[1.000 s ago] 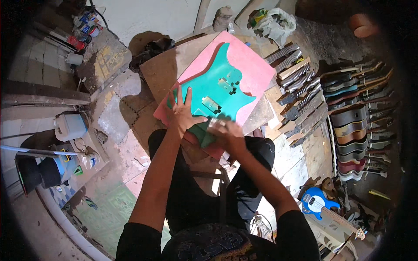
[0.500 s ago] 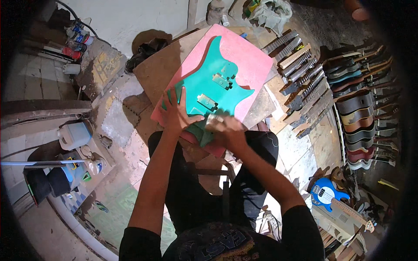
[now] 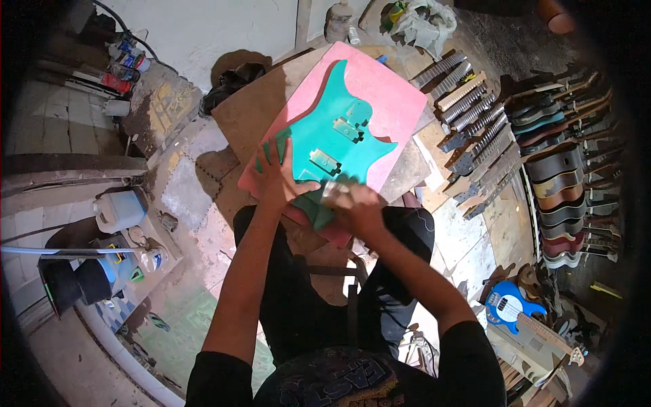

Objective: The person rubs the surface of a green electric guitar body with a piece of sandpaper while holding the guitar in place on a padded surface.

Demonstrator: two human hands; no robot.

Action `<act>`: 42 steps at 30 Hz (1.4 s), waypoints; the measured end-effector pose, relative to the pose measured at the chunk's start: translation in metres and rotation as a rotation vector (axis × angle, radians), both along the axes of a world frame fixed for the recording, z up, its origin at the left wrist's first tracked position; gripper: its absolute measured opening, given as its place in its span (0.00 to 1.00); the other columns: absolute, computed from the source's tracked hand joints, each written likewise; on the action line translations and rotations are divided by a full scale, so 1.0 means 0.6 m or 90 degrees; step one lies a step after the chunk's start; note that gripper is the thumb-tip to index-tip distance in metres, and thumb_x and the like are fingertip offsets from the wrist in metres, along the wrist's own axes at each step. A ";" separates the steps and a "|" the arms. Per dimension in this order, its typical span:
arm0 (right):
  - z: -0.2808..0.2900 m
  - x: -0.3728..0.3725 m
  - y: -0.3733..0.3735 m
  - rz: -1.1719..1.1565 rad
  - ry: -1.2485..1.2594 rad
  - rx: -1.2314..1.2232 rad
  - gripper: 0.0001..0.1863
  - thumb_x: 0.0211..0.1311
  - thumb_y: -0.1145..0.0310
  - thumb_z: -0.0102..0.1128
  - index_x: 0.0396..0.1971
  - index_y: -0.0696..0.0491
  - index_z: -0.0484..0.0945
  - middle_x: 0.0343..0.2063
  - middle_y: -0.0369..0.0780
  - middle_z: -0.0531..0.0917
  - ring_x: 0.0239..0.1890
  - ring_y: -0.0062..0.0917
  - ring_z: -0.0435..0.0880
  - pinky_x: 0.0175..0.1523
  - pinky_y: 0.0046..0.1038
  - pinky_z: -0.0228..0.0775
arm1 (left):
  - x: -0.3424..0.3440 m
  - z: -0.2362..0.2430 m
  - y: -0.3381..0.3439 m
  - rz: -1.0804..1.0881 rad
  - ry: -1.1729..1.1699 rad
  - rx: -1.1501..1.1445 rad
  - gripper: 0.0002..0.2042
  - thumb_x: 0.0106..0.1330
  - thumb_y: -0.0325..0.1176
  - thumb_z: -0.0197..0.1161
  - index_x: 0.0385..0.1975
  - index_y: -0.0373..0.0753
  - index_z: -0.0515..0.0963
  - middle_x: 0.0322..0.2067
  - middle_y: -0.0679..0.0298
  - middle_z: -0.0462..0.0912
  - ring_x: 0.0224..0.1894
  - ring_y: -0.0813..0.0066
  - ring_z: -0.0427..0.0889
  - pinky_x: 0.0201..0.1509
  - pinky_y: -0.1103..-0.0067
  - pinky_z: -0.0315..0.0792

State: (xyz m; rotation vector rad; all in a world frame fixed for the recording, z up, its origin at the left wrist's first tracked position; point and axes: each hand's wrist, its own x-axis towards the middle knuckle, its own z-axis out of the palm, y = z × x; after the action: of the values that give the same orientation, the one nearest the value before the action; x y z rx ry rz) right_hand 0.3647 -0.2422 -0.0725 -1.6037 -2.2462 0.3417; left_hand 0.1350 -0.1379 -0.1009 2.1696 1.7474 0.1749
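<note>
A teal electric guitar body [image 3: 336, 139] lies flat on a pink board [image 3: 386, 95], which rests on brown cardboard [image 3: 261, 108] across my lap. My left hand [image 3: 279, 178] presses flat with spread fingers on the body's lower left edge. My right hand [image 3: 356, 201] is blurred and closed over a small pale pad or block at the body's lower edge; what it grips is hard to make out.
A row of guitar necks [image 3: 468, 122] lies to the right of the board. Finished guitars [image 3: 563, 176] line the far right, and a blue guitar [image 3: 512, 305] lies at lower right. A white jug [image 3: 119, 210], cans [image 3: 119, 68] and a black bucket [image 3: 68, 285] stand on the left.
The view has tilted, so the board and body sit a little higher and more central. My right hand has shifted along the body's lower edge; my left hand stays pressed on it.
</note>
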 end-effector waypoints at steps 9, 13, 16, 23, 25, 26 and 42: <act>0.005 0.045 0.073 -0.128 0.061 0.009 0.31 0.55 0.70 0.69 0.63 0.45 0.78 0.57 0.49 0.79 0.52 0.48 0.79 0.56 0.46 0.72 | 0.008 -0.006 0.001 0.017 0.011 -0.027 0.71 0.36 0.80 0.71 0.82 0.54 0.46 0.80 0.45 0.43 0.80 0.30 0.42 0.69 0.29 0.52; 0.008 -0.023 -0.032 0.017 0.073 -0.054 0.32 0.53 0.69 0.71 0.62 0.46 0.79 0.58 0.48 0.79 0.52 0.49 0.78 0.57 0.47 0.71 | -0.006 -0.006 -0.005 0.018 0.005 -0.028 0.72 0.35 0.80 0.72 0.82 0.53 0.45 0.80 0.44 0.43 0.80 0.30 0.42 0.69 0.28 0.50; 0.023 0.016 0.019 -0.035 0.096 0.013 0.31 0.53 0.70 0.70 0.61 0.48 0.80 0.55 0.48 0.79 0.51 0.48 0.79 0.55 0.48 0.72 | 0.002 -0.009 0.002 0.016 -0.013 -0.026 0.72 0.34 0.80 0.72 0.82 0.53 0.45 0.80 0.42 0.42 0.80 0.29 0.41 0.69 0.27 0.48; 0.006 0.071 0.098 -0.173 0.138 0.041 0.29 0.52 0.73 0.67 0.58 0.52 0.80 0.47 0.50 0.79 0.45 0.48 0.79 0.50 0.47 0.73 | 0.012 -0.010 0.001 0.008 -0.051 -0.049 0.73 0.34 0.80 0.72 0.82 0.52 0.44 0.80 0.40 0.39 0.79 0.27 0.39 0.69 0.27 0.47; -0.052 0.024 0.016 -0.144 -0.052 -0.011 0.27 0.55 0.70 0.66 0.59 0.44 0.80 0.53 0.47 0.80 0.43 0.46 0.80 0.47 0.48 0.72 | 0.017 -0.008 0.006 0.004 -0.034 -0.039 0.74 0.33 0.80 0.72 0.82 0.52 0.43 0.80 0.41 0.39 0.79 0.27 0.40 0.69 0.28 0.48; -0.038 -0.012 -0.024 -0.046 -0.025 0.100 0.27 0.56 0.66 0.66 0.59 0.39 0.80 0.51 0.45 0.80 0.43 0.43 0.80 0.45 0.48 0.73 | 0.005 -0.009 0.004 0.012 -0.010 -0.046 0.74 0.34 0.80 0.72 0.82 0.51 0.43 0.80 0.41 0.39 0.79 0.28 0.40 0.69 0.28 0.48; -0.043 0.297 0.151 -0.430 0.588 0.028 0.31 0.62 0.67 0.65 0.63 0.64 0.72 0.41 0.40 0.85 0.42 0.24 0.83 0.48 0.28 0.76 | -0.002 -0.008 0.025 -0.010 -0.197 0.111 0.53 0.52 0.65 0.76 0.71 0.34 0.66 0.68 0.40 0.68 0.70 0.40 0.67 0.69 0.51 0.67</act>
State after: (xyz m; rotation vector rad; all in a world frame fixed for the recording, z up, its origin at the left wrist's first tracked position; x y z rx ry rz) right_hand 0.5428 -0.1518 -0.0981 -1.5971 -0.9730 0.6531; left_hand 0.1336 -0.1230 -0.1059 2.1337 1.5895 0.6446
